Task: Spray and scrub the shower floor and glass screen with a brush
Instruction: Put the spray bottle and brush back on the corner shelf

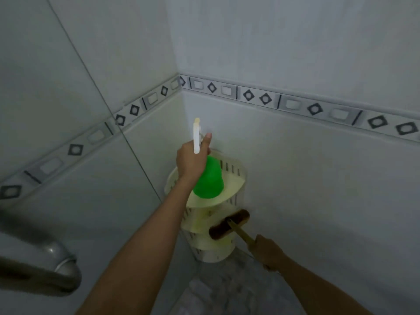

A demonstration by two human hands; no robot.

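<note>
My left hand grips the white trigger head of a green spray bottle, held just above the top tier of a cream corner shelf. My right hand holds the yellowish handle of a scrub brush. Its dark brown bristle head rests against the shelf's middle tier. The glass screen stands at the left, its edge running diagonally down toward the shelf. A patch of grey shower floor shows at the bottom centre.
White tiled walls meet in the corner behind the shelf, with a band of diamond-patterned border tiles. A grey metal fitting juts in at the lower left, close to my left forearm.
</note>
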